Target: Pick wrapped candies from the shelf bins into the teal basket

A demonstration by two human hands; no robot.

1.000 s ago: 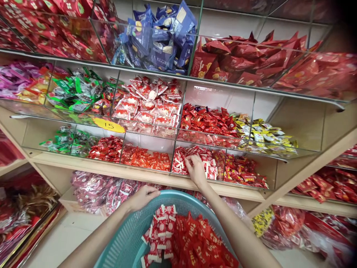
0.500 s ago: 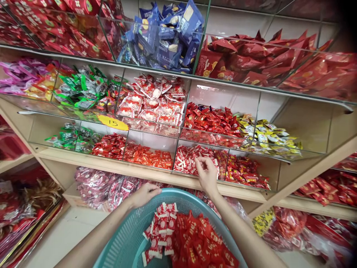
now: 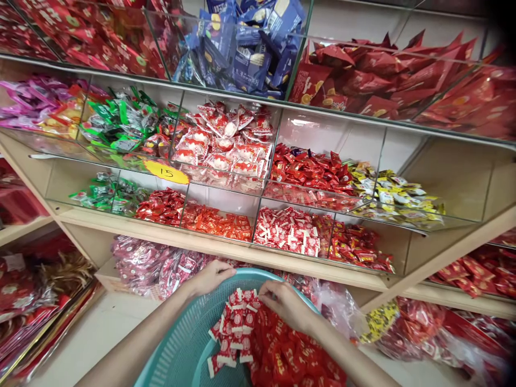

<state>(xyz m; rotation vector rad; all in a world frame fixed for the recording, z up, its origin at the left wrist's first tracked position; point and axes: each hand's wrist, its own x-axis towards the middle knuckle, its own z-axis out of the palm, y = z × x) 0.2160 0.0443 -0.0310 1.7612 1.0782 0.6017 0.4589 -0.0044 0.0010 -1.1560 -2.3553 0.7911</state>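
While shelving (image 3: 217,247) runs out of view both ways, the teal basket (image 3: 181,336), near edge cut off, has bare room inside at left. Left hand (image 3: 212,277) grasps its rim; right hand (image 3: 284,303), inside, partly hides red packets (image 3: 292,355) beside red-and-white sweets (image 3: 237,325); can't tell its hold. Yellow tag (image 3: 166,171): "15".

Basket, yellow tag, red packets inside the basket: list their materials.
Basket: likely plastic, smooth, low sheen; evenly perforated, as if moulded. Yellow tag: probably card or paper, flat and matt-looking. Red packets: plastic film or foil, hard to tell; creased, faintly shiny.
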